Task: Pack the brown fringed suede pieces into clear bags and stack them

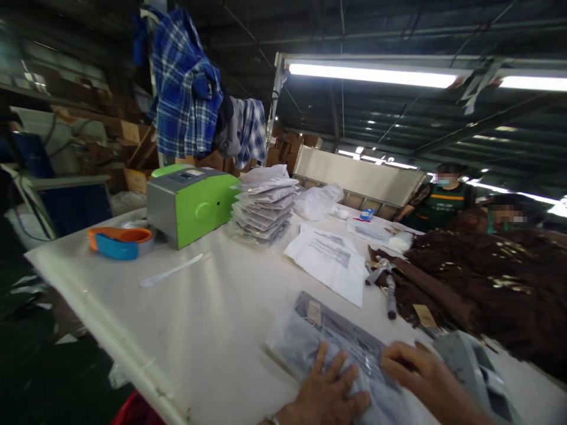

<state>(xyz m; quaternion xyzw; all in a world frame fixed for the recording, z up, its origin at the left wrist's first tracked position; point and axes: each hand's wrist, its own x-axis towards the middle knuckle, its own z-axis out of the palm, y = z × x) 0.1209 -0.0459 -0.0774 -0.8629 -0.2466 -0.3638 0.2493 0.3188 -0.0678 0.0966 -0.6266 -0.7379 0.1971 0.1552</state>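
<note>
A dark folded garment in a clear plastic bag [343,332] lies at the front of the white table, a tan tag showing near its far end. My left hand [330,386] rests flat on the bag with its fingers spread. At the bag's right side, my right hand [419,370] is closed, its curled fingers on the plastic; the exact grip is partly hidden. Close to my right wrist stands a grey tape dispenser-like device [472,372]. Beyond the bag lies a white printed plastic sheet or bag [330,257].
Farther back are a stack of bagged garments [264,206], a green-and-grey machine [199,206], an orange-and-blue tape holder [117,243] and a white strip [170,271]. Brown garments [482,283] pile up at right, near two people. Plaid shirts [188,88] hang behind.
</note>
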